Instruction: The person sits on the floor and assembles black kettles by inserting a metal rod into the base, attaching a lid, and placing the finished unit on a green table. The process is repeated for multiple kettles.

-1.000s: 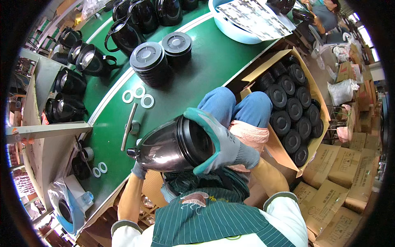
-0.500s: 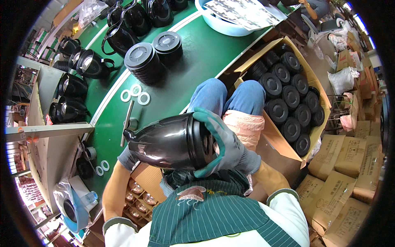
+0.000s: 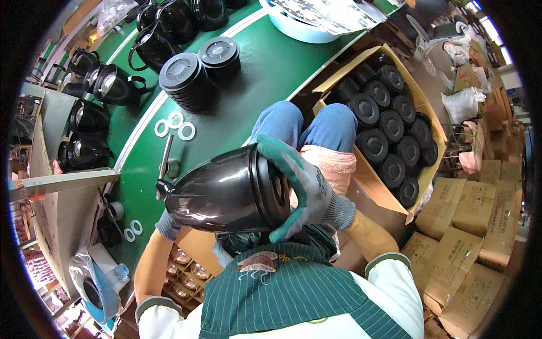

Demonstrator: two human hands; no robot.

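Note:
A glossy black jug [image 3: 214, 195] lies on its side across my lap, its narrow, spouted end to the left. My right hand [image 3: 305, 192], in a grey and green glove, is wrapped round the black ringed base [image 3: 271, 191] at its wide end. The fingers curl over the top edge and the thumb presses below. From the left, my left hand [image 3: 166, 226] reaches under the jug and holds it; only its grey cuff shows, and the fingers are hidden behind the body.
On the green table [image 3: 237, 107] stand black lid stacks [image 3: 183, 79], black jugs [image 3: 152, 48], white rings [image 3: 186, 131], a metal rod [image 3: 165, 155] and a pale blue basin [image 3: 299, 28]. Right of my knees is an open carton [image 3: 367, 192] of black round parts. A divided box [image 3: 189, 271] sits beside my left arm.
The whole view has shifted slightly left. My right hand has turned a little on the base, its fingers higher over the top edge. The jug stays held on its side.

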